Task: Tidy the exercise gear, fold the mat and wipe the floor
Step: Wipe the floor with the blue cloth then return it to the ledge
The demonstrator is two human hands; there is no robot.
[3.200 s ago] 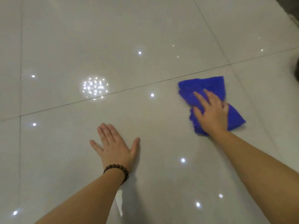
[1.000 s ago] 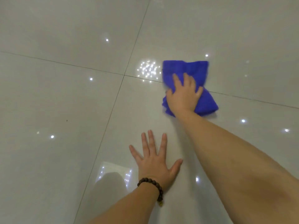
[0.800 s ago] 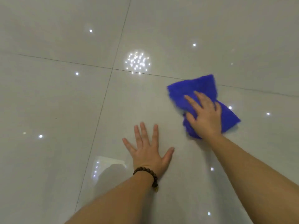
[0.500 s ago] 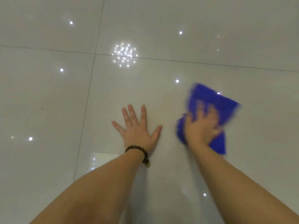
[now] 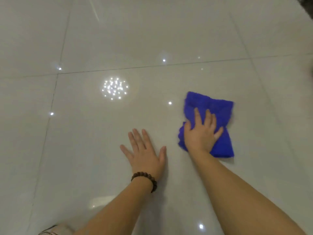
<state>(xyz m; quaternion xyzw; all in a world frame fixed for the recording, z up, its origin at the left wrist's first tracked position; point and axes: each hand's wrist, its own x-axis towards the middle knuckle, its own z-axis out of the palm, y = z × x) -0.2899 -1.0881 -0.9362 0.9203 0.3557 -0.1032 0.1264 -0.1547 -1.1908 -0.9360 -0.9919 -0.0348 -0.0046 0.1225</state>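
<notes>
A bright blue cloth (image 5: 218,107) lies bunched on the glossy pale tiled floor (image 5: 152,31), right of centre. My right hand (image 5: 201,133) presses down on its near half, fingers spread and pointing away from me. Flat on the bare tile just to the left rests my left hand (image 5: 145,151), fingers straight and spread. A dark bead bracelet (image 5: 145,178) circles the left wrist. No mat or exercise gear is in view.
Thin grout lines cross the floor, one running left to right beyond the hands. Ceiling lights reflect as bright dots, with a cluster (image 5: 115,88) left of the cloth. Something dark (image 5: 304,2) sits at the top right corner. A pale object (image 5: 55,229) shows at the bottom edge.
My right hand has swept the cloth back and forth across the tile, and it now sits to the right again. My left hand has stayed flat on the floor.
</notes>
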